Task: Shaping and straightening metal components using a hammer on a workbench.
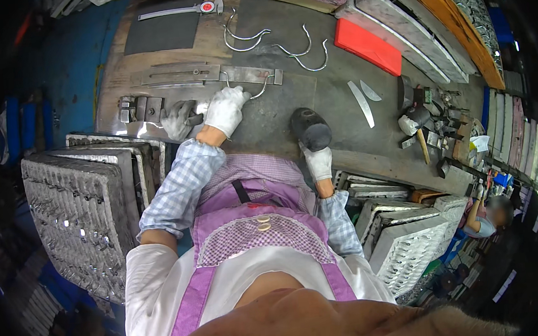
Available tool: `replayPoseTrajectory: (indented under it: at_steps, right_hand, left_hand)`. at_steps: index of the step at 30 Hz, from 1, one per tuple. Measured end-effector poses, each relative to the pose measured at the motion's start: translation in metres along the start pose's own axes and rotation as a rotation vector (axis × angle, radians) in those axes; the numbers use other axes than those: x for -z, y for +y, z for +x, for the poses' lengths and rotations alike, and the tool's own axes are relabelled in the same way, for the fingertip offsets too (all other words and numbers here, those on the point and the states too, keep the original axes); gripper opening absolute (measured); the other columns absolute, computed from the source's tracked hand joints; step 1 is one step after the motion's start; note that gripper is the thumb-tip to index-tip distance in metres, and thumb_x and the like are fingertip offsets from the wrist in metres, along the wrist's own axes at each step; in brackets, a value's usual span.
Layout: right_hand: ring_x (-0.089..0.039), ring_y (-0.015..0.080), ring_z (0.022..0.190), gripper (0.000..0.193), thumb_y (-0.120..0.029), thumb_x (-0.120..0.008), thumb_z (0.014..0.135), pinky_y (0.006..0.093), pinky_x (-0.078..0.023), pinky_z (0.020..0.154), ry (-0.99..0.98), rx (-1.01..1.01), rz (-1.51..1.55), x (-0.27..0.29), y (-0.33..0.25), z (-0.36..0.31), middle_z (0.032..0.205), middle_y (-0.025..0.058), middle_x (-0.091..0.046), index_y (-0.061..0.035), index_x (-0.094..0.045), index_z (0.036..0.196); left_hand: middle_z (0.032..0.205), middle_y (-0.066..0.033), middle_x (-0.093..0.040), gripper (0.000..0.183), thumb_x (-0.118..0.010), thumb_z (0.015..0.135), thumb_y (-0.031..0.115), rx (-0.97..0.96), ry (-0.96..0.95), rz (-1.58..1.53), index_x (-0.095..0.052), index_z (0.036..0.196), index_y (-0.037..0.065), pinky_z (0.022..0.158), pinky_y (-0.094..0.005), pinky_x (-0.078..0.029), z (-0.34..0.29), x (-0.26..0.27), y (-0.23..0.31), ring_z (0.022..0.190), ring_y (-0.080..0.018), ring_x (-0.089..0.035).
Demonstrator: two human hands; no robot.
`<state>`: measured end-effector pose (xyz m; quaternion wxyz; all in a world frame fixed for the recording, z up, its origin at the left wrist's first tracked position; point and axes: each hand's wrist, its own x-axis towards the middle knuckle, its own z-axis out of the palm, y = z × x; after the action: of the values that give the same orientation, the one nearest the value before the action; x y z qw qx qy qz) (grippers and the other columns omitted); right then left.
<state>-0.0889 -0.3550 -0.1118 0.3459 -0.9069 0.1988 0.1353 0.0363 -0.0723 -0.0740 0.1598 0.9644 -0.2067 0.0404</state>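
My left hand (224, 112), in a white glove, is closed on a shiny curved metal piece (263, 88) whose two ends reach up to a flat steel gauge bar (247, 74). In my right hand (318, 163), also gloved, is a rubber mallet (311, 127); its black head stands just beyond the fingers, over the near part of the bench, and the handle is mostly hidden. Farther back lie more bent metal pieces (247, 36) of the same shiny sort. To the left of my left hand, a grey glove (180, 119) rests by small steel blocks (141, 108).
A dial caliper (183, 10) lies on a dark mat at the back. To the right are a red block (368, 45), curved flat strips (361, 103) and another mallet (423, 146) among metal tools. Stacked grey moulded slabs (76, 219) flank the bench. Another person (481, 218) is far right.
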Motion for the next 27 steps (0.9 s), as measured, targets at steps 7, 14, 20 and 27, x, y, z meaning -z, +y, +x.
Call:
replayPoseTrajectory:
  at_steps: [7, 14, 20, 27]
  right_hand:
    - [-0.069, 0.0293, 0.089, 0.042, -0.034, -0.077, 0.078, 0.0373, -0.051, 0.078, 0.021, -0.027, -0.045, -0.006, 0.011, 0.000, 0.094, 0.0175, -0.071, 0.0019, -0.068, 0.098]
    - [-0.068, 0.0313, 0.086, 0.040, -0.036, -0.077, 0.077, 0.0384, -0.052, 0.076, 0.070, 0.041, -0.051, -0.008, 0.015, 0.001, 0.091, 0.0170, -0.071, -0.0001, -0.069, 0.094]
    - [-0.067, 0.0340, 0.082, 0.033, -0.034, -0.073, 0.077, 0.0413, -0.053, 0.073, 0.108, 0.082, -0.137, -0.007, 0.015, -0.001, 0.087, 0.0174, -0.070, -0.0038, -0.069, 0.089]
    - [-0.067, 0.0342, 0.081, 0.026, -0.031, -0.071, 0.076, 0.0421, -0.055, 0.072, 0.185, 0.273, 0.016, -0.006, 0.013, -0.004, 0.085, 0.0165, -0.069, -0.0067, -0.069, 0.085]
  left_hand:
    - [0.083, -0.0092, -0.057, 0.025, -0.051, 0.074, 0.001, 0.025, -0.027, -0.055, -0.066, 0.092, 0.011, 0.072, -0.0419, -0.050, 0.005, 0.018, 0.006, 0.081, -0.0291, -0.059]
    - [0.083, -0.0088, -0.057, 0.024, -0.052, 0.075, 0.003, 0.000, -0.064, -0.044, -0.066, 0.092, 0.012, 0.071, -0.0419, -0.050, 0.001, 0.013, 0.001, 0.080, -0.0288, -0.059]
    - [0.080, -0.0089, -0.057, 0.019, -0.053, 0.076, 0.005, -0.021, -0.007, -0.083, -0.065, 0.089, 0.012, 0.068, -0.0419, -0.050, -0.011, 0.003, 0.003, 0.076, -0.0285, -0.060]
    - [0.088, -0.0116, -0.065, 0.023, -0.065, 0.078, 0.022, 0.139, -0.155, -0.079, -0.068, 0.100, 0.014, 0.063, -0.0428, -0.052, 0.009, 0.038, -0.005, 0.077, -0.0285, -0.065]
